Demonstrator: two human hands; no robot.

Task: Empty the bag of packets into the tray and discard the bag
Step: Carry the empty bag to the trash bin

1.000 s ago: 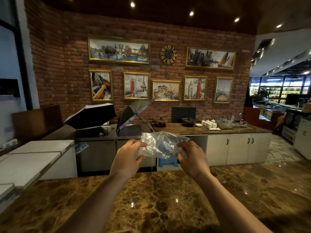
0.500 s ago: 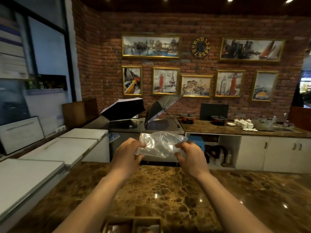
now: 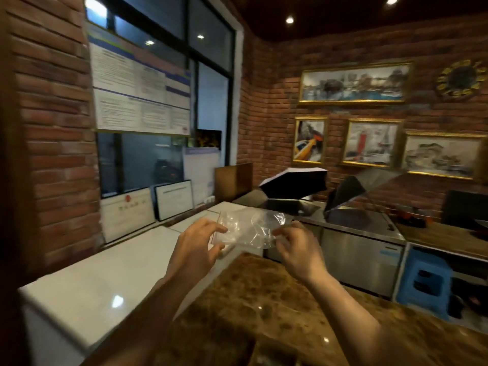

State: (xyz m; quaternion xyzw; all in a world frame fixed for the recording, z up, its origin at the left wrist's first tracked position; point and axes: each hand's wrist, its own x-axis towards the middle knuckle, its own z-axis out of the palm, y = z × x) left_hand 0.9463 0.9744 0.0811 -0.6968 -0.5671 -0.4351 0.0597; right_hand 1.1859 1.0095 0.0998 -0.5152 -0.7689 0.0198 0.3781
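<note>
Clear, crinkled plastic is all that sits between the two hands: the bag [image 3: 247,228] is stretched at chest height above the near edge of the brown marbled counter [image 3: 264,299], and it looks empty, with no packets visible inside it, though the frame is blurred. Left hand [image 3: 196,244] pinches the bag's left edge between thumb and fingertips, the remaining fingers curled loosely beneath it. Right hand [image 3: 295,247] grips the opposite edge in a similar pinch, knuckles toward the camera, the plastic bunching just above its thumb. No tray shows in this view, so I cannot say where the packets lie; judging by the slack, see-through bag, the emptying step seems finished and the discard step is the one in hand. Beyond the left hand, and lower, runs a white surface [image 3: 100,283] that looks like the lid of a chest unit, backed by framed certificates [image 3: 173,199] against a window. Ahead of the right hand stand a steel unit [image 3: 361,249] and, past that, a blue stool [image 3: 425,283]. No bin is visible anywhere, so the next move likely calls for finding one, probably crumpling the bag into one hand first so that it stays compact when dropped.
</note>
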